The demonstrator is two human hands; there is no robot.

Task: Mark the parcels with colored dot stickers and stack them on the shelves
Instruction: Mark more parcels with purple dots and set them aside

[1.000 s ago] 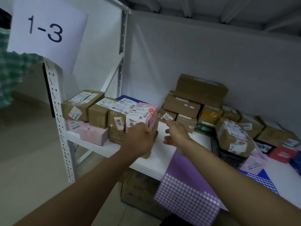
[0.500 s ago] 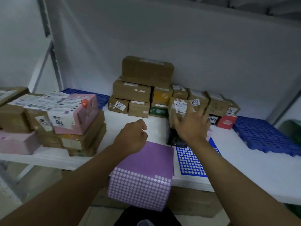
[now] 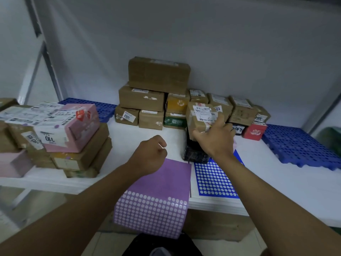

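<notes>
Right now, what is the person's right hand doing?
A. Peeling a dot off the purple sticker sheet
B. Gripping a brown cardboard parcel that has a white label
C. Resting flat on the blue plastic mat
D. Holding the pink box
B: the right hand has its fingers wrapped round a brown parcel with a white label, above a black parcel, while the left hand hangs curled over the purple sticker sheet.

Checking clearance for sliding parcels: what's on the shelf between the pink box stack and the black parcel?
Head view: bare white shelf between the pink box stack and the black parcel. Only the left hand hovers there, above the purple sheet's corner.
</notes>
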